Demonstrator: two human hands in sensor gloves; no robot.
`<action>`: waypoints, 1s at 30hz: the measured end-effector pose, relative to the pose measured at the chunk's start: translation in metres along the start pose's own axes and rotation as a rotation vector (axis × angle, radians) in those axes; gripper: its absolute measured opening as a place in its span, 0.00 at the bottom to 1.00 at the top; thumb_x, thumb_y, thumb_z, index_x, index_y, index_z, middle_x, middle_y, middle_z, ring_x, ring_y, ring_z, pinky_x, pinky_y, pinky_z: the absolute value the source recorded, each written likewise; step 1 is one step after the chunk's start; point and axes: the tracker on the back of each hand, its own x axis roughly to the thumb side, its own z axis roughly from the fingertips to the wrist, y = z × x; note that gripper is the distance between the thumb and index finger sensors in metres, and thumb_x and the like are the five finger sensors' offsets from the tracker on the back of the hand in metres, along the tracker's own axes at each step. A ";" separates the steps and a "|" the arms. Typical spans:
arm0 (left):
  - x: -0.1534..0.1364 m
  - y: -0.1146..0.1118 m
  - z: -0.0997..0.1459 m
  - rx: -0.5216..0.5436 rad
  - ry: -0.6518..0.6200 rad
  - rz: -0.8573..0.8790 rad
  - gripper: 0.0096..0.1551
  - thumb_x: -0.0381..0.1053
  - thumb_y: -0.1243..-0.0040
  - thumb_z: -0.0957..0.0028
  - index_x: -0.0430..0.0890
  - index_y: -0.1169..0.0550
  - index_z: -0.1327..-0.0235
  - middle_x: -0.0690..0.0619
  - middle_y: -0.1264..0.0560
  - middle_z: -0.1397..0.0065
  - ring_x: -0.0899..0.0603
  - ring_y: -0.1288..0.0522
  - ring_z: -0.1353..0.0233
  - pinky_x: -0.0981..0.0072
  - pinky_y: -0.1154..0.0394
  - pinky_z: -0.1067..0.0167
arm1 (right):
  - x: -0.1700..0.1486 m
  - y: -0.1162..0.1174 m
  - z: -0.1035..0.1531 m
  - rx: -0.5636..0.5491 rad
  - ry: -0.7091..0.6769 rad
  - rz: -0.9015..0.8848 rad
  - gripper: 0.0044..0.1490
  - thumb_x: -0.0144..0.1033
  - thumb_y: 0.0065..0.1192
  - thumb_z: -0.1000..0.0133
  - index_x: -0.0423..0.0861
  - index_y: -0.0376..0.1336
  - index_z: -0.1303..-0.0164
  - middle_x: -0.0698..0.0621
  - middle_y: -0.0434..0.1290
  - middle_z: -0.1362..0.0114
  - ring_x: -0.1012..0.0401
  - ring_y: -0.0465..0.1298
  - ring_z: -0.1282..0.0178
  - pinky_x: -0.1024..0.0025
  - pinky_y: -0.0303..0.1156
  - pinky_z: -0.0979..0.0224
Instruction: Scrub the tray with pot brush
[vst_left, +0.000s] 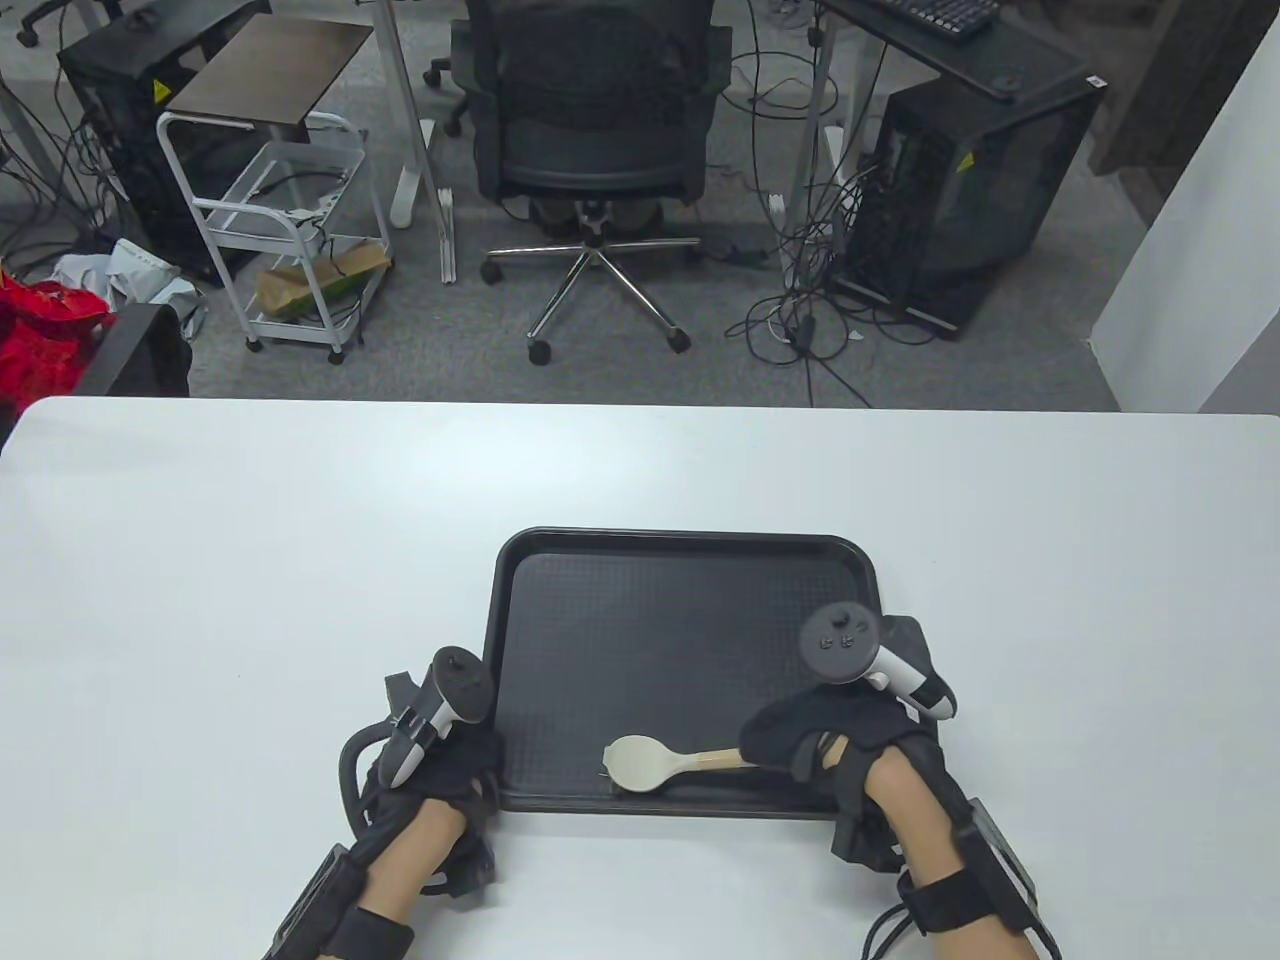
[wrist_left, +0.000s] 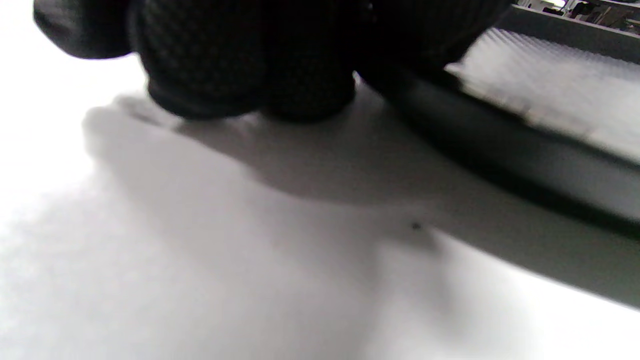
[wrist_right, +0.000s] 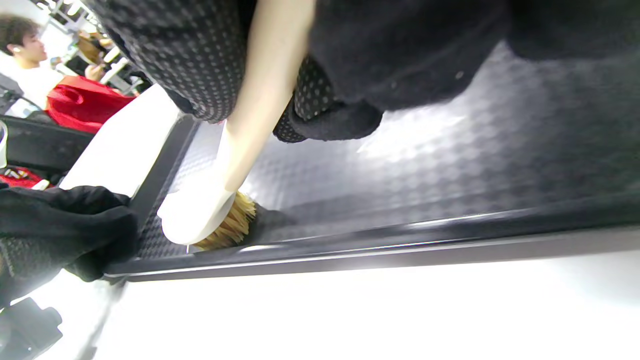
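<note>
A black textured tray (vst_left: 690, 560) lies on the white table near its front edge. My right hand (vst_left: 800, 735) grips the handle of a cream pot brush (vst_left: 645, 763); the brush head rests bristles-down on the tray floor near the tray's front rim. In the right wrist view the brush (wrist_right: 200, 212) shows tan bristles touching the tray (wrist_right: 450, 165). My left hand (vst_left: 455, 765) holds the tray's front left corner. In the left wrist view its curled fingers (wrist_left: 240, 75) rest on the table beside the tray rim (wrist_left: 500, 150).
The white table (vst_left: 250, 600) spreads wide to the left, right and behind the tray. Beyond its far edge stand an office chair (vst_left: 595, 150), a white cart (vst_left: 280, 230) and computer towers on the floor.
</note>
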 end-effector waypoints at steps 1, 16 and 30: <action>0.000 0.000 0.000 0.000 0.001 -0.001 0.35 0.60 0.38 0.54 0.40 0.29 0.42 0.53 0.20 0.52 0.47 0.16 0.59 0.47 0.22 0.50 | -0.005 -0.003 0.002 0.001 0.010 -0.004 0.29 0.47 0.73 0.49 0.44 0.75 0.42 0.43 0.82 0.56 0.53 0.80 0.77 0.51 0.76 0.62; 0.001 0.000 0.000 0.003 0.001 -0.009 0.35 0.60 0.39 0.54 0.40 0.29 0.42 0.53 0.20 0.52 0.47 0.16 0.59 0.47 0.22 0.50 | -0.079 -0.045 0.035 -0.065 0.164 -0.097 0.28 0.44 0.80 0.54 0.41 0.80 0.49 0.40 0.84 0.61 0.50 0.80 0.80 0.47 0.76 0.63; 0.002 -0.001 0.001 0.005 0.002 -0.012 0.35 0.60 0.39 0.54 0.40 0.29 0.42 0.53 0.20 0.52 0.47 0.16 0.59 0.47 0.22 0.50 | -0.142 -0.068 0.071 -0.170 0.302 -0.201 0.27 0.43 0.85 0.59 0.41 0.84 0.54 0.40 0.85 0.63 0.48 0.80 0.81 0.45 0.75 0.64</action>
